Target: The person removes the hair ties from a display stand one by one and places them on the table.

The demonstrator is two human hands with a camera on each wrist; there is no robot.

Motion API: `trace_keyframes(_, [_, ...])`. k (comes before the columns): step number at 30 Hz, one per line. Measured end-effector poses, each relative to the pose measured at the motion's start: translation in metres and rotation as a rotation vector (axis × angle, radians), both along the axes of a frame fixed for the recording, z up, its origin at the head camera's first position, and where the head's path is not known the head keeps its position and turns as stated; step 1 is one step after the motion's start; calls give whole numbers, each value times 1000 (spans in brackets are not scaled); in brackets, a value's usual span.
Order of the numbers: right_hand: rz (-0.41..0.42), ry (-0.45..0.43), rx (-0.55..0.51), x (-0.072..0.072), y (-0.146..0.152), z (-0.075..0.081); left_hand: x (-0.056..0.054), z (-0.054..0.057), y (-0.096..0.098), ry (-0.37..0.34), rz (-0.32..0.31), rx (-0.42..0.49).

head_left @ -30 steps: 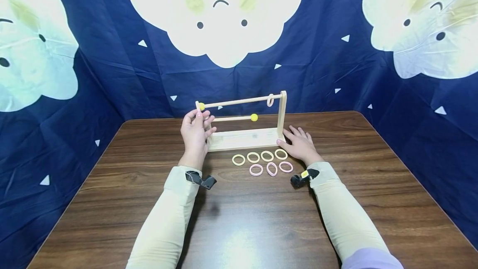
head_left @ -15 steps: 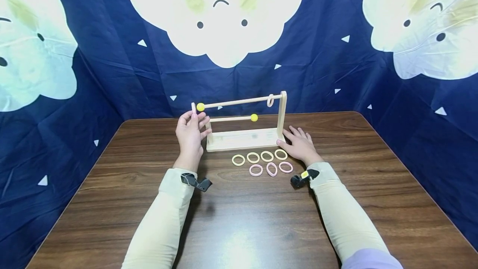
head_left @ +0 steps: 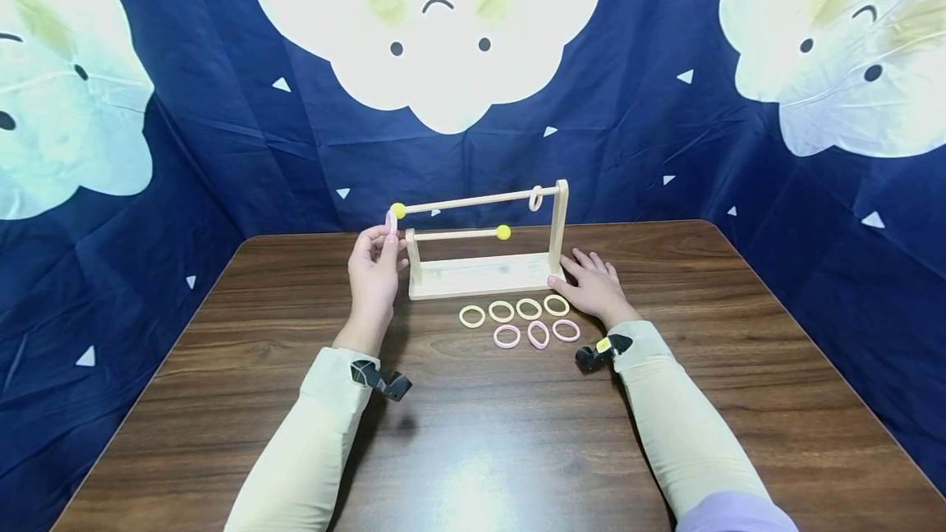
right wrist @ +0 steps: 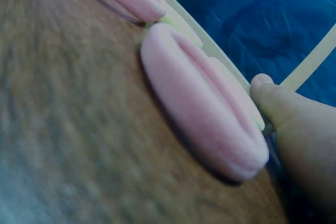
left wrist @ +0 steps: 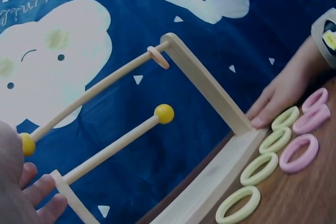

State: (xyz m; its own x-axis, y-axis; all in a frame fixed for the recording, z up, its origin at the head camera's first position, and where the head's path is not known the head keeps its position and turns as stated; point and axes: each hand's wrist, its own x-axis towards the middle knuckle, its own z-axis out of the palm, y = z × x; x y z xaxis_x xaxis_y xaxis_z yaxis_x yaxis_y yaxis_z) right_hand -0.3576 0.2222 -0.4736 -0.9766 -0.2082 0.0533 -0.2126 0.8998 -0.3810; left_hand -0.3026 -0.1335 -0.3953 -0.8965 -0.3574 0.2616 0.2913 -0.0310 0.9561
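Note:
At the free end of a wooden stand's upper rod, my left hand (head_left: 375, 276) pinches a pink ring (head_left: 392, 223) between thumb and fingers. The ring is beside the rod's yellow ball (head_left: 398, 210); whether it is around or in front of the ball I cannot tell. In the left wrist view that ring is hidden. My right hand (head_left: 594, 286) rests spread on the table, its thumb touching the right end of the stand's base (head_left: 480, 276). Another pale pinkish ring (left wrist: 158, 57) hangs on the upper rod (left wrist: 94, 90) near the tall post (left wrist: 207, 85).
Before the stand lie several yellow rings (head_left: 472, 317) in a row and three pink rings (head_left: 507, 337) closer to me. A lower rod (head_left: 458, 234) ends in a yellow ball (head_left: 503, 232). Dark blue cloth (head_left: 628, 179) hangs behind the wooden table (head_left: 473, 417).
My left hand has drawn back left with the pink ring, then brought it close to the yellow ball with its grip turned. The right hand stays in place.

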Motion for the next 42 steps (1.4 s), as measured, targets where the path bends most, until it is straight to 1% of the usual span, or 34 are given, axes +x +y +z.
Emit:
trace_keyframes(7, [2,12,-12,2,0,1,9,-7,-4,29,24,-212])
trace_keyframes(13, [1,12,-9,3,0,1,16,-17,-4,87,-2,-311])
trace_keyframes(16, [2,18,-3,3,0,0,18,-23,-4,115,6,-386])
trace_keyframes(19, [4,21,-4,3,0,0,20,-29,-4,112,17,-470])
trace_keyframes(23, [5,21,-9,3,0,1,23,-36,-3,114,-8,-535])
trace_keyframes(26, [6,22,-10,3,0,2,25,-40,-2,150,-37,-565])
trace_keyframes(30, [7,18,-9,4,0,2,30,-45,0,185,-55,-622])
trace_keyframes(33, [6,15,-9,4,0,2,33,-48,4,185,-74,-660])
trace_keyframes(39, [6,14,-2,2,0,2,41,-54,11,161,-132,-734])
trace_keyframes(42, [5,15,2,2,0,2,43,-57,14,169,-151,-777])
